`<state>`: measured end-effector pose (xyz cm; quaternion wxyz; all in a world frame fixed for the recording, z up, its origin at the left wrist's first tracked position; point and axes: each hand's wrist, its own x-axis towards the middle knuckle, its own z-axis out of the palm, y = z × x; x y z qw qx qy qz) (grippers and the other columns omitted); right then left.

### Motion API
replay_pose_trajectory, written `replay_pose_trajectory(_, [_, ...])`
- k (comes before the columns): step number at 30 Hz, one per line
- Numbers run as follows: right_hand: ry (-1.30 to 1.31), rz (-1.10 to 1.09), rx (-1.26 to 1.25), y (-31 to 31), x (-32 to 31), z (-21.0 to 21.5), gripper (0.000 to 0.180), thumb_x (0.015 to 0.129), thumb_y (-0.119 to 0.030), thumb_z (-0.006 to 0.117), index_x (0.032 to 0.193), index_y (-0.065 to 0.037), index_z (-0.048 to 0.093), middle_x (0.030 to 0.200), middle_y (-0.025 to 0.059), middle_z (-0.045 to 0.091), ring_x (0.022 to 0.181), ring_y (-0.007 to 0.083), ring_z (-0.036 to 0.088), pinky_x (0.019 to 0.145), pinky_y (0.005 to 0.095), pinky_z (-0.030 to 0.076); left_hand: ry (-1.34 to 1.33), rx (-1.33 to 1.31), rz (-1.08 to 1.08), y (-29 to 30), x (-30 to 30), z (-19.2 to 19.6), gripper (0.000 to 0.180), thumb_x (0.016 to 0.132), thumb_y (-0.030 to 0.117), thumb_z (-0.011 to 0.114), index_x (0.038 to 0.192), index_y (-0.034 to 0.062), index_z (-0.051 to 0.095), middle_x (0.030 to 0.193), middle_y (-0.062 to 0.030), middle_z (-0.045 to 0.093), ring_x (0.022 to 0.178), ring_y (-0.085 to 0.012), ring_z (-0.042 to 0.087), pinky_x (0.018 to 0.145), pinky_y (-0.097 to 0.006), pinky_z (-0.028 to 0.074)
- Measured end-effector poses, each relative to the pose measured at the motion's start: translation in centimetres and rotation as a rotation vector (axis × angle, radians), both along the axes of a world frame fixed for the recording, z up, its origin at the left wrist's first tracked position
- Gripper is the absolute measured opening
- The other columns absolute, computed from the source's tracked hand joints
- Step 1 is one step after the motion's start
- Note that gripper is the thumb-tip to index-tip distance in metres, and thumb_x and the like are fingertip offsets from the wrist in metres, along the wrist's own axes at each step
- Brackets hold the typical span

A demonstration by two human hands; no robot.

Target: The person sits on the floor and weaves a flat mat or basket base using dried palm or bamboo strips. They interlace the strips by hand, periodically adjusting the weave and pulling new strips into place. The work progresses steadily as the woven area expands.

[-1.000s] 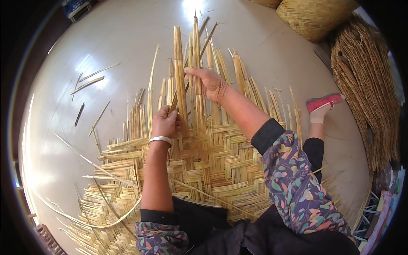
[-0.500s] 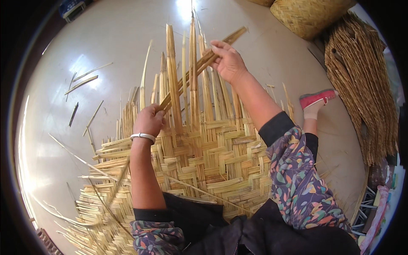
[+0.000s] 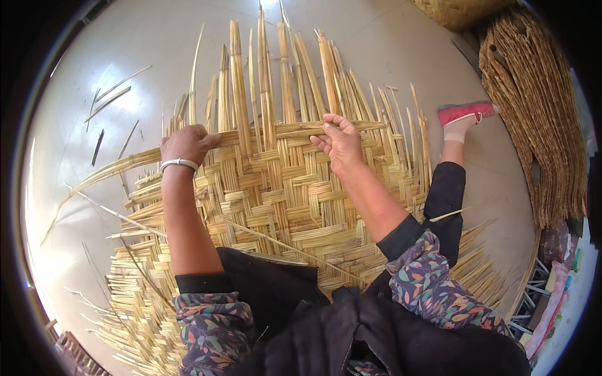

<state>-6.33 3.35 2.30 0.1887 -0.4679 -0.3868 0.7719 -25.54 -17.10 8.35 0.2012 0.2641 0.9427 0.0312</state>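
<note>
A long flattened reed strip (image 3: 298,131) lies crosswise over the far part of a half-woven mat (image 3: 307,199). Its left tail bends down past the mat's edge onto the floor. My left hand (image 3: 183,146), with a pale bracelet at the wrist, is closed around the strip left of the upright reeds. Near its right end, the fingers of my right hand (image 3: 342,143) hold the same strip, thumb side toward the middle. Unwoven reed ends (image 3: 236,75) stick out beyond the strip, some passing over it. A loose thin reed (image 3: 295,250) lies slanted across the weave close to my lap.
Scattered reed scraps (image 3: 113,100) lie on the floor at the left. My foot in a red shoe (image 3: 461,113) rests right of the mat. A stack of brown ridged material (image 3: 523,119) stands at the far right, beside a woven basket-like piece (image 3: 461,9).
The strip has come down from a raised slant to lie across the reeds. My left hand moved left and up; my right hand came down toward the weave.
</note>
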Motion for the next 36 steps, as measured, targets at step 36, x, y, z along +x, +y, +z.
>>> replay_pose_trajectory(36, [0.431, 0.278, -0.238, 6.6, 3.3, -1.0, 0.013, 0.085, 0.0, 0.039, 0.081, -0.005, 0.051, 0.094, 0.012, 0.059, 0.093, 0.0263, 0.059, 0.086, 0.0418, 0.05, -0.009, 0.38, -0.235, 11.7, 8.8, -4.9, 0.029, 0.077, 0.039, 0.064, 0.083, 0.0112, 0.069, 0.077, -0.0093, 0.061, 0.073, -0.0263, 0.06, 0.066, -0.039, 0.046])
